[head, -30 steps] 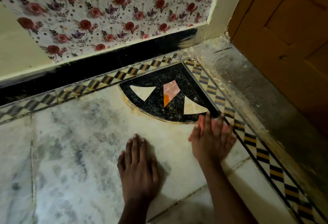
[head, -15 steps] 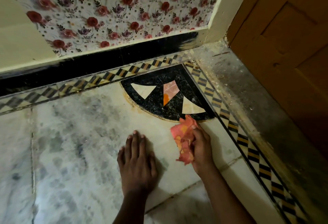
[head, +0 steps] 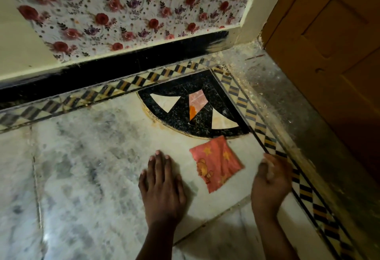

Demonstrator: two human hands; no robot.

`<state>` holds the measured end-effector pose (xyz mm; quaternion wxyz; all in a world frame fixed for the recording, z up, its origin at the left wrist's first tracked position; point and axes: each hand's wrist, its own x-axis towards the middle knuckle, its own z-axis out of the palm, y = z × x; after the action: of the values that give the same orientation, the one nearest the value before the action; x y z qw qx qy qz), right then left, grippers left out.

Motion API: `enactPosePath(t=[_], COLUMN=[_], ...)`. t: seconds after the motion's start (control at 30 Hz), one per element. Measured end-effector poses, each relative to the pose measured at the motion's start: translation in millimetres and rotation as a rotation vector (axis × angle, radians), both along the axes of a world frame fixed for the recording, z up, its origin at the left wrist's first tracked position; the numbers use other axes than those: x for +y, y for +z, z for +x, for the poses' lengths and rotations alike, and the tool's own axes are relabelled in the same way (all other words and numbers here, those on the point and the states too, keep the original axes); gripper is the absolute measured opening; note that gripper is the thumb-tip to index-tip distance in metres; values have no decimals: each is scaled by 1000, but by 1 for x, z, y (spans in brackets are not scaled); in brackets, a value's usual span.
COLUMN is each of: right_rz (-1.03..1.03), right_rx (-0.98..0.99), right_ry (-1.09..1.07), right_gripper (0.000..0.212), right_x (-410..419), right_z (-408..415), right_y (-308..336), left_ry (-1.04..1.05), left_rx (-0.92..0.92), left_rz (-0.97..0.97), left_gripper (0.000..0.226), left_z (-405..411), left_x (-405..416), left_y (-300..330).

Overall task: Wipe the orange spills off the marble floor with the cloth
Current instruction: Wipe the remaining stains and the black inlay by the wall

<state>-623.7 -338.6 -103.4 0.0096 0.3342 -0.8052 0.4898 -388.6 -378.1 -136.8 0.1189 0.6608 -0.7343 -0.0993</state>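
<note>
Head view: my left hand (head: 162, 185) presses flat; my right hand (head: 269, 179), loosely curled, holds nothing. Leaving the cloth (head: 217, 162) there could miss the orange spill (head: 192, 112).

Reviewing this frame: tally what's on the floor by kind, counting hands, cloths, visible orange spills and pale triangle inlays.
Hands: 2, left hand flat on the marble floor, right hand beside the cloth
Cloths: 1, pink cloth
Orange spills: 1, orange spill
Pale triangle inlays: 2
Total: 6
</note>
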Motion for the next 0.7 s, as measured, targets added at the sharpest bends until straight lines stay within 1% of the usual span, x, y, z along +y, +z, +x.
enactPosePath(t=[0.07, 0.1, 0.13, 0.17, 0.2, 0.23, 0.3, 0.33, 0.4, 0.47, 0.53, 0.6, 0.67, 0.7], right_rz=[141, 237, 343, 430, 487, 525, 554, 563, 556, 550, 585, 632, 666, 662], right_rx=[72, 104, 172, 306, 428, 486, 471, 479, 546, 625, 617, 555, 459, 413], right_ry=[306, 431, 514, 527, 504, 458, 379, 378, 476, 584, 570, 449, 316, 253], right_gripper=[27, 40, 51, 57, 61, 63, 65, 65, 63, 60, 61, 63, 66, 68], right_x=[-13, -23, -31, -39, -51, -63, -88, -96, -91, -60, -26, -15, -38, -60], right_z=[22, 37, 49, 57, 65, 69, 72, 74, 76, 71, 59, 49, 49, 53], right_y=[-7, -11, -18, -30, -39, -44, -47, -47, -47, -47, -45, -42, -43, -43], left_ry=[1, -4, -9, -10, -14, -15, -20, -21, -24, -42, -43, -30, -119, -193], left_rx=[-3, 10, 18, 20, 21, 26, 17, 11, 9, 28, 63, 128, 171, 145], left_rz=[2, -1, -9, -9, -12, -8, -9, -12, -17, -25, 6, 47, 59, 41], left_gripper=[68, 67, 67, 67, 67, 67, 67, 67, 66, 64, 64, 67, 72, 74], left_z=[0, 1, 1, 0, 0, -1, -1, 0, 2, 3, 3, 9, 21, 30], left_x=[2, 1, 1, 1, 0, -1, -3, -3, -3, -2, -2, -4, -22, -38], left_y=[0, 1, 3, 4, 4, 3, 0, -2, -3, 0, 2, 9, 13, 13])
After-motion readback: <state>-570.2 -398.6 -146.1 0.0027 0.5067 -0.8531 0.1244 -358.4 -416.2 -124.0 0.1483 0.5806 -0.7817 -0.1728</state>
